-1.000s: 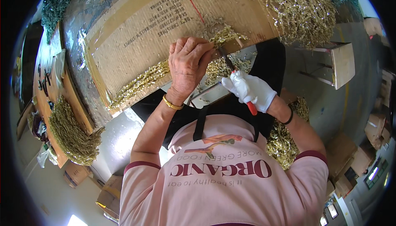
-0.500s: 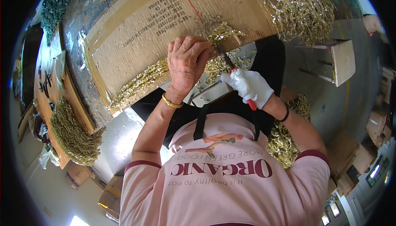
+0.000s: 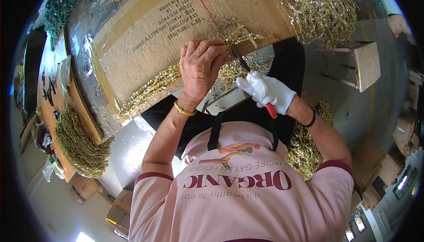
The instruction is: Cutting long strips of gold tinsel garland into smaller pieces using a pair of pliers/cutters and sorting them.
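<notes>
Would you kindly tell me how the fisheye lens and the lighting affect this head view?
Head view: the cardboard sheet edges bow toward a black rim; glare whitens the pale surface lower left; the left hand, white-gloved right hand and gold tinsel look sharp.

The fingertips of the bare left hand (image 3: 201, 67) curl under the palm and cannot be seen, so what they pinch of the gold tinsel sprig (image 3: 240, 36) is hidden. The white-gloved right hand (image 3: 267, 92) covers most of the red-handled cutting tool (image 3: 270, 109); only the handle end and the dark blades (image 3: 240, 58) show, and whether the blades are open or closed is too small to tell. The flattened brown cardboard sheet (image 3: 145, 34) conceals the tabletop beneath it. The large gold tinsel pile (image 3: 318, 3) is cut off by the upper edge. Small items on the wooden side bench (image 3: 51, 87) are too small to identify.
</notes>
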The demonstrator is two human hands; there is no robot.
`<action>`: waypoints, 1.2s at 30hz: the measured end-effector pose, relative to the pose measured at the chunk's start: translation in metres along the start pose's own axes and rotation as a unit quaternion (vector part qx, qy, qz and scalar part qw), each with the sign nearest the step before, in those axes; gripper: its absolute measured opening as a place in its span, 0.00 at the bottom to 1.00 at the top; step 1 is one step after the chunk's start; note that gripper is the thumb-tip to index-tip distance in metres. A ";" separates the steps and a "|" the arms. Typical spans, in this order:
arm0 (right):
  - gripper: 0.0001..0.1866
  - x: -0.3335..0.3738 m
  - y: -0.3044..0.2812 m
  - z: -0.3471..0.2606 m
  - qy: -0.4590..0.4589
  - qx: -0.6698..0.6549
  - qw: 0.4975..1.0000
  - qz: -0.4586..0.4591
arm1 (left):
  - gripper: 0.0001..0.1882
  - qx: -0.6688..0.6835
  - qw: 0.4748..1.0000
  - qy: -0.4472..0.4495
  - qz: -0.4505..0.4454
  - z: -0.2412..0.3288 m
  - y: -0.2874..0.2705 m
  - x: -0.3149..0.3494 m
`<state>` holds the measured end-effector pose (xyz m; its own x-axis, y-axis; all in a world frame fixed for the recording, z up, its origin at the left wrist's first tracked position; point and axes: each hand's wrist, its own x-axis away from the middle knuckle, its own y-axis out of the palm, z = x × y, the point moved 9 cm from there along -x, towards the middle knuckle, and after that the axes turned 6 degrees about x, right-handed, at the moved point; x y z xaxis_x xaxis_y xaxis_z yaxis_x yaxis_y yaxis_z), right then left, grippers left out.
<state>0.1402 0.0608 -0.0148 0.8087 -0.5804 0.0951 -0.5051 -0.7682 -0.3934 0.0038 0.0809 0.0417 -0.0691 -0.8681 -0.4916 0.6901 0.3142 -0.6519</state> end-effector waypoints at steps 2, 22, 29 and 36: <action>0.06 0.002 0.003 0.014 0.123 -0.023 0.991 -0.038 | 0.10 0.001 1.000 0.002 0.000 0.000 0.000 0.000; 0.16 0.013 0.019 0.028 0.326 -0.366 0.870 -0.056 | 0.10 -0.004 1.000 0.004 0.000 0.002 0.001 -0.001; 0.27 -0.001 0.009 -0.006 0.242 -0.157 0.941 -0.179 | 0.10 -0.001 1.000 0.003 -0.007 0.002 -0.001 -0.001; 0.21 -0.007 0.005 0.008 0.172 0.036 0.974 -0.139 | 0.08 0.013 1.000 -0.002 -0.010 0.003 -0.001 -0.002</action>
<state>0.1346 0.0628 -0.0246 0.7559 -0.4179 0.5040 -0.2483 -0.8952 -0.3700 0.0055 0.0815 0.0455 -0.0804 -0.8757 -0.4761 0.7067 0.2868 -0.6468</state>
